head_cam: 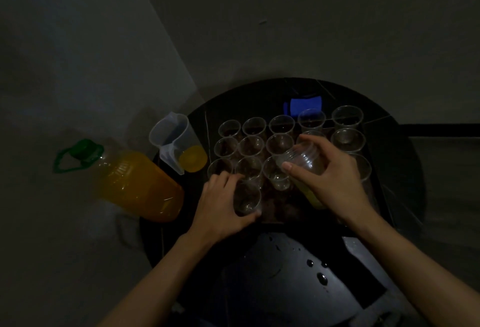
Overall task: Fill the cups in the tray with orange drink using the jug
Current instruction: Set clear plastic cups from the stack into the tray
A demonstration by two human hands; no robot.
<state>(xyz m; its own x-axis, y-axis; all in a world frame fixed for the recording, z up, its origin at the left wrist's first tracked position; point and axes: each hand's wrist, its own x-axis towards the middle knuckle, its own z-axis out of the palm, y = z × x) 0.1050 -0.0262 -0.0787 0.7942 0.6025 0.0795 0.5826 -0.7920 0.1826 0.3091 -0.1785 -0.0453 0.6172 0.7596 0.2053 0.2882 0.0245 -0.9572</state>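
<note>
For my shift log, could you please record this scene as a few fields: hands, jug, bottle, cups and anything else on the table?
left hand: grips an upright cup at the tray's near edge
right hand: holds a tilted cup above the tray
jug: left of tray, a little orange drink inside
bottle: green cap, orange drink, left of jug
other cups: upright in rows, look empty
blue cloth: behind the tray

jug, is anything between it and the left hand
Nothing visible stands between the jug and the left hand. The large bottle sits further left, out of the path. But that hand grips an upright cup, and the right hand holds a tilted cup.
</note>
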